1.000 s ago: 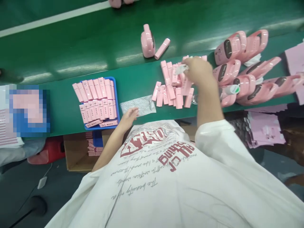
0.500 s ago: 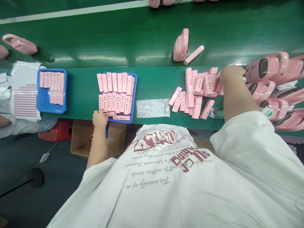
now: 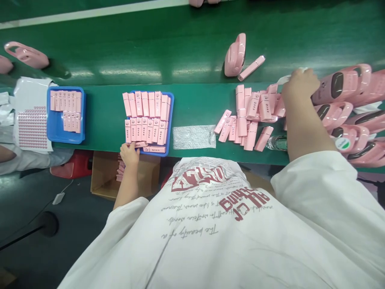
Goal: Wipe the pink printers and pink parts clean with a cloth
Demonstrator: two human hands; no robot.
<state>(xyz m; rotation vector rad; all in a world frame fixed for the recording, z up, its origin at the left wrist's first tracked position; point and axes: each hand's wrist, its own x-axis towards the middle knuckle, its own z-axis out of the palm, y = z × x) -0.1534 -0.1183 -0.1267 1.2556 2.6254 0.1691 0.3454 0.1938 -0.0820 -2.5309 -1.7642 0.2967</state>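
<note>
My left hand (image 3: 130,155) is at the near left corner of a blue tray (image 3: 171,120), its fingers closed on the end of a pink oblong piece (image 3: 140,144) with small round marks. Upright rows of similar pink pieces (image 3: 144,129) fill the tray. Over on the right, my right hand (image 3: 302,85) is closed on a white cloth or paper (image 3: 283,80) that sticks out to its left. It is beside the pink housings with loop handles (image 3: 337,85) and above a heap of pink oblong pieces (image 3: 253,105); its fingertips are mostly hidden.
Bubble wrap (image 3: 194,137) lies between tray and heap, and a clear glass-like object (image 3: 277,143) by the heap. Another blue tray (image 3: 66,137) and a sticker sheet (image 3: 31,94) are at left. One pink housing (image 3: 235,56) stands on the green belt (image 3: 135,52). Below is a cardboard box (image 3: 104,176).
My right hand has moved away from me and slightly right, and the white cloth or paper now shows. My left hand has shifted slightly right and toward me at the tray corner.
</note>
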